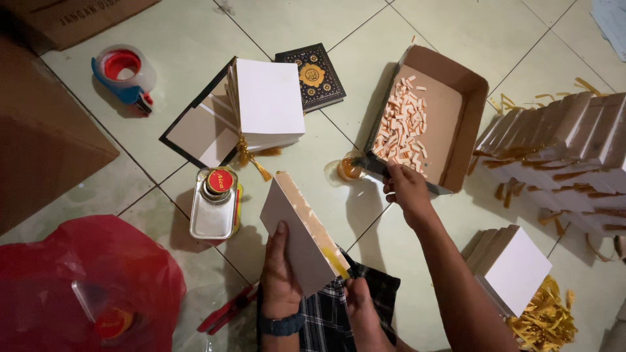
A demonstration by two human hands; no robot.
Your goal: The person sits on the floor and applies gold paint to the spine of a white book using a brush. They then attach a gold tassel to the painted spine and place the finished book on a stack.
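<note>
The left hand (280, 277), with a dark watch on its wrist, has its grip closed around the lower edge of a white book block (301, 236), thumb lying up the pale face; the block is held tilted above the tiled floor (182, 39), its cream page edges turned up and to the right, with a yellow smear near its lower corner. The right hand (405, 189) reaches away to the open cardboard box (456, 130), its fingers curled at the box's near rim; whether they pinch one of the small pink and white strips (404, 127) heaped inside cannot be told from this angle. Just beside that hand, left of the box, stands a small cup of amber glue (349, 168), it seems. A flat metal tin with a red cap (215, 202) lies left of the held block. Above it a stack of white book blocks (267, 104) rests on an opened cover, with a dark ornamented book (312, 77) touching its right side. A tape dispenser (124, 75) sits far left, a red plastic bag (85, 287) at lower left. Rows of finished blocks with gold tassels (561, 150) fill the right side
</note>
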